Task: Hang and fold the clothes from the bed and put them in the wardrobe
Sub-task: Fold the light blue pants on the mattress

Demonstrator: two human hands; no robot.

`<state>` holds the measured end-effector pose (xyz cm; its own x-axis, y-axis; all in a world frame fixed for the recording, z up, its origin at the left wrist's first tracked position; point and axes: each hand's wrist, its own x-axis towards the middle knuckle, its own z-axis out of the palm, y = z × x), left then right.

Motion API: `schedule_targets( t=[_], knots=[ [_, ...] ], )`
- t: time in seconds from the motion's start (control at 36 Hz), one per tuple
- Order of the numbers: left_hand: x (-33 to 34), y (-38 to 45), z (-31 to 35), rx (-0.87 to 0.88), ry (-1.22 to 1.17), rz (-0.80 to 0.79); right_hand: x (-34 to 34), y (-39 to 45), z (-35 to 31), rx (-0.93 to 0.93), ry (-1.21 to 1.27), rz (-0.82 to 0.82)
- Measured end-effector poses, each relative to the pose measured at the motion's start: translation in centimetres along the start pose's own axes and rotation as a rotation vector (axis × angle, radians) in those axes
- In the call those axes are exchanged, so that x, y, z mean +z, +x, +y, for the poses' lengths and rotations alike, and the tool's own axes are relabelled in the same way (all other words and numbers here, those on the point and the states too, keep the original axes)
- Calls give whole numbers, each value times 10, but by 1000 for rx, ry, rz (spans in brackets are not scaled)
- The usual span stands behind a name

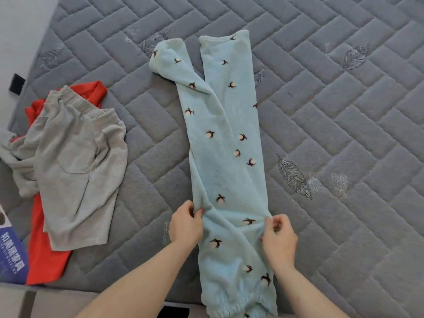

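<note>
Two hands work opposite edges of a pair of pale blue fleece trousers (226, 157) laid lengthwise on a grey quilted bed (344, 111), waistband toward the person and leg cuffs pointing away. The left hand (184, 223) pinches the fabric at the trousers' left edge, fingers (195, 211) curled round a small gather, while the right hand (278, 239) pinches the right edge at about the same level. Gripping both sides at once appears meant to pull the cloth flat and square it before a fold; one leg lies diagonally across the other, its upper part twisted, so the legs are likely still to be aligned. To the left, near the bed's edge, a pair of grey shorts (75, 171) rests on top of a red garment (46, 253), apparently waiting their turn, well apart from the trousers. The elasticated waistband hangs over the near edge of the bed and is cut off by the bottom of the frame. The red garment is mostly covered, so its type cannot be told. A blue printed object (12, 255) at the far left is cropped, its lettering illegible. No wardrobe or hanger is in view.
</note>
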<state>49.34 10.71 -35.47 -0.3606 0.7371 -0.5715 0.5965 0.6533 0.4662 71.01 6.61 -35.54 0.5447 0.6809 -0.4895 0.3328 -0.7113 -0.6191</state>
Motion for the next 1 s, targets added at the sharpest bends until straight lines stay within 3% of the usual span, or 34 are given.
schedule_targets(
  t=[0.11, 0.25, 0.33, 0.44, 0.56, 0.75, 1.0],
  knots=[
    [3, -4, -12, -5, -41, 35, -4, 0, 15, -9, -17, 97],
    [-3, 9, -18, -13, 49, -111, 9, 15, 28, 197, -122, -51],
    [-17, 36, -4, 69, 63, -131, 10, 23, 3, 204, -129, -53],
    [-44, 104, 31, 178, 38, 79, 13, 43, -46, 32, -25, 76],
    [-69, 181, 65, 144, 256, 192, 31, 78, -104, -196, -11, -3],
    [-62, 252, 101, -110, 445, -73, 80, 134, -193, -385, -49, -162],
    [-64, 294, 106, -221, 530, -205, 142, 183, -259, -326, -170, -268]
  ],
)
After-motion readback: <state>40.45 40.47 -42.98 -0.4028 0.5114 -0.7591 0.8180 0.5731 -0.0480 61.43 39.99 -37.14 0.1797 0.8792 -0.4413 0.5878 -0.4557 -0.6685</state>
